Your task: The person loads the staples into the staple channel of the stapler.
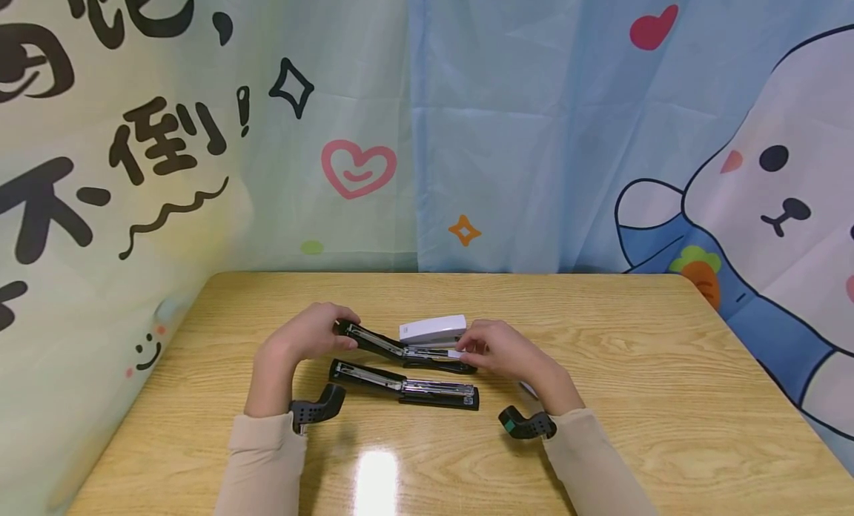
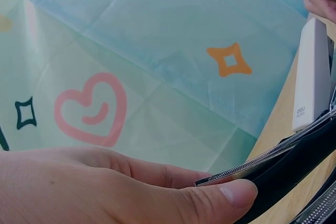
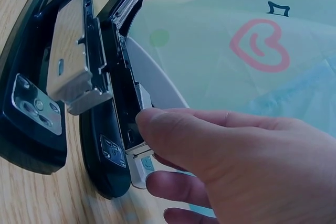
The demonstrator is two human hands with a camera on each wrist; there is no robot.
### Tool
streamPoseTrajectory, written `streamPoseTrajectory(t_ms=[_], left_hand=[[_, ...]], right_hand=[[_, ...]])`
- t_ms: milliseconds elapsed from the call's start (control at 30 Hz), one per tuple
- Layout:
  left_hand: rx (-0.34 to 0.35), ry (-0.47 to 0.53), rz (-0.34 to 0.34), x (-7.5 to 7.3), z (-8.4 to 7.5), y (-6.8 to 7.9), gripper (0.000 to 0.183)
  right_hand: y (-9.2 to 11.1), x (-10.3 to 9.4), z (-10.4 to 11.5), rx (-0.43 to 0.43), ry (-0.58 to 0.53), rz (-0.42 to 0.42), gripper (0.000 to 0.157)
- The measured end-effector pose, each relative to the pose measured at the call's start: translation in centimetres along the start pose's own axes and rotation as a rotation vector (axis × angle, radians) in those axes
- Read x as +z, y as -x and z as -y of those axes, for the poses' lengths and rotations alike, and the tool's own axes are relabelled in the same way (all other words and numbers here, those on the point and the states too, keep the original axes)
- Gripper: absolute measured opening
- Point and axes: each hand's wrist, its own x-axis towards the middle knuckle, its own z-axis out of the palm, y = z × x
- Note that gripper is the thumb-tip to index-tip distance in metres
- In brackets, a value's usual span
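Pinching a pale strip (image 1: 456,354) at the opened rear stapler (image 1: 390,348)

Below the frame's centre, the right hand (image 1: 502,349)'s thumb and fingertips pinched the strip, probably staples; the left hand (image 1: 308,336) gripped the stapler's left end. Set crookedly, the strip could catch on the metal track's edge; a loosened left grip could let the stapler slide. Just behind, a white stapler (image 1: 432,328) crowded the right fingers. Lower in the frame, a second black stapler (image 1: 439,402) lay opened nearby.
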Motion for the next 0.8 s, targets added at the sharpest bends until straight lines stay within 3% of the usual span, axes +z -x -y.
streamPoseTrajectory(t_ms=[533, 800], left_hand=[[-0.009, -0.002, 0.002, -0.11, -0.10, 0.02, 0.041], [-0.016, 0.003, 0.001, -0.05, -0.18, 0.04, 0.040]], right_hand=[[-0.11, -0.04, 0.15, 0.028, -0.024, 0.016, 0.014], [0.02, 0.05, -0.42, 0.046, -0.102, 0.041, 0.016]])
